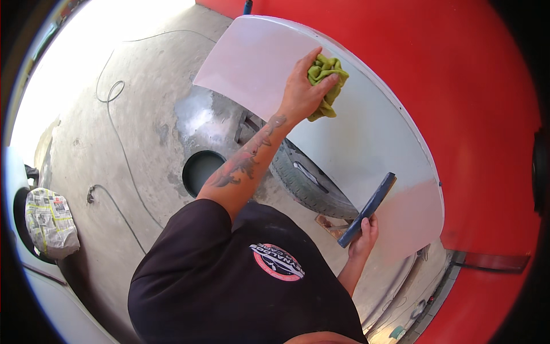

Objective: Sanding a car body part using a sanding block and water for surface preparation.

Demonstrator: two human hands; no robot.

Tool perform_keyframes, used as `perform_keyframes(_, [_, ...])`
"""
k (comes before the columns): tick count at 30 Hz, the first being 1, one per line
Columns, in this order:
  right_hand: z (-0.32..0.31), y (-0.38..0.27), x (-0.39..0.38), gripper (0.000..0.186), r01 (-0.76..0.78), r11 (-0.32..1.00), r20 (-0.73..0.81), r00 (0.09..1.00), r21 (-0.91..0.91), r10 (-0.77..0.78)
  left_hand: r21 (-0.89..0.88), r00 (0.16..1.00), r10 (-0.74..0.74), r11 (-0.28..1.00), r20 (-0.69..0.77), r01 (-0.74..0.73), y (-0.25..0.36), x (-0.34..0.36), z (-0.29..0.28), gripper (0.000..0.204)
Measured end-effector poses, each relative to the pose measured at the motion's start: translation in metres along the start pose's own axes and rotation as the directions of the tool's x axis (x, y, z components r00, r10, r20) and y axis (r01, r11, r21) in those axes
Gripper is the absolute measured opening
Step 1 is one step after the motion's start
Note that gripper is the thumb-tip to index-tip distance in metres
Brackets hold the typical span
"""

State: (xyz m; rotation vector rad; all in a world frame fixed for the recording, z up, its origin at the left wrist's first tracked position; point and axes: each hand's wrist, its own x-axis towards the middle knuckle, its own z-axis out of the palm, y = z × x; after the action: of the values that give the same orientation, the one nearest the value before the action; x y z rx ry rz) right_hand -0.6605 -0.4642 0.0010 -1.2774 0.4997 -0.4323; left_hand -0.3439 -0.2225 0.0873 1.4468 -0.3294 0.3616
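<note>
My left hand (301,92) is closed around a crumpled yellow-green cloth (327,86) at the upper part of a curved car body panel (366,135). The cloth appears to lie against the panel, though the exact contact is hard to tell. The panel is pale, with white and pinkish patches. Lower down and to the right, my right hand (364,236) grips a long dark blue sanding block (369,209) near its lower end. The block is tilted in front of the panel's lower part; whether it touches the surface cannot be told.
A tyre (303,183) sits beneath the panel. On the concrete floor stands a round dark bucket (200,169), with a thin hose (117,137) trailing to its left. A wheel covered in newspaper (50,223) is at far left, by a pale vehicle. A red wall (481,114) rises at right.
</note>
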Motion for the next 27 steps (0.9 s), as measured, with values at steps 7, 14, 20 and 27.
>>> perform_keyframes(7, [0.065,-0.018,0.032,0.04,0.078,0.995,0.039,0.996,-0.06,-0.076,0.683,0.937,0.019,0.68,0.348,-0.268,-0.061,-0.006,0.033,0.088])
perform_keyframes(14, [0.138,-0.026,0.077,0.049,0.175,0.946,0.196,0.973,-0.274,-0.124,0.568,0.9,0.059,0.757,0.431,-0.322,-0.068,-0.009,0.018,0.08])
perform_keyframes(20, [0.227,-0.034,0.121,0.061,0.312,0.915,0.371,0.905,-0.255,-0.206,-0.21,0.966,0.125,0.975,0.224,-0.078,-0.082,-0.003,-0.002,0.049])
perform_keyframes(27, [0.3,-0.016,0.17,0.074,0.487,0.583,0.345,0.873,-0.65,-0.344,-0.342,0.999,-0.046,0.938,0.029,0.053,-0.07,0.006,-0.03,0.02])
